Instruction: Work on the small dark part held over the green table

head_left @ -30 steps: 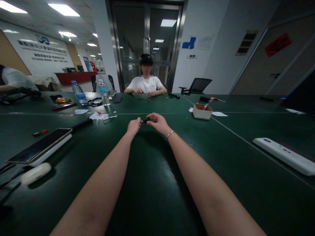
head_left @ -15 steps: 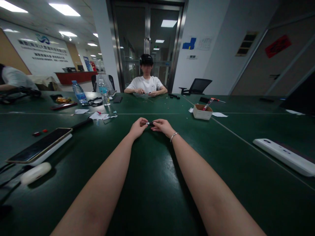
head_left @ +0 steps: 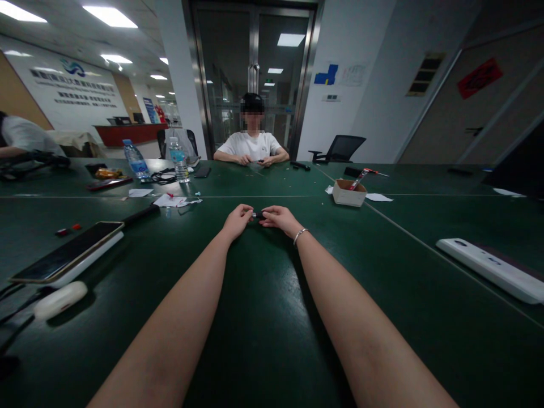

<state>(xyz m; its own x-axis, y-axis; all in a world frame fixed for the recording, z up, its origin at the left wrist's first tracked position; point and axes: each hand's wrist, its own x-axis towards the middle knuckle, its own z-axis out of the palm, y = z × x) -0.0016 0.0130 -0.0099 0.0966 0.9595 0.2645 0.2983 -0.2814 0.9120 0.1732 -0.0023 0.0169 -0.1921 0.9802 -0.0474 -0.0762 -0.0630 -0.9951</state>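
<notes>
Both my arms reach forward over the dark green table (head_left: 263, 283), and the fingertips nearly meet. Between them is a small dark piece with a shiny silver end (head_left: 257, 215), too small to name. My left hand (head_left: 238, 221) is closed in a pinch at its silver end. The dark end is pinched by the fingers of my right hand (head_left: 278, 218), which wears a silver bracelet (head_left: 300, 236) at the wrist. Fingers hide most of the piece.
A phone (head_left: 72, 249) on a white block and a white oval case (head_left: 60, 300) lie left. Beyond are bottles (head_left: 178, 158) and paper scraps (head_left: 170, 200). A small box (head_left: 349, 194) and a long white device (head_left: 488, 269) are right. A person (head_left: 253, 146) sits opposite.
Less of the silver end shows between my fingers than before. My hands have otherwise stayed in nearly the same place. The person opposite has shifted their hands slightly.
</notes>
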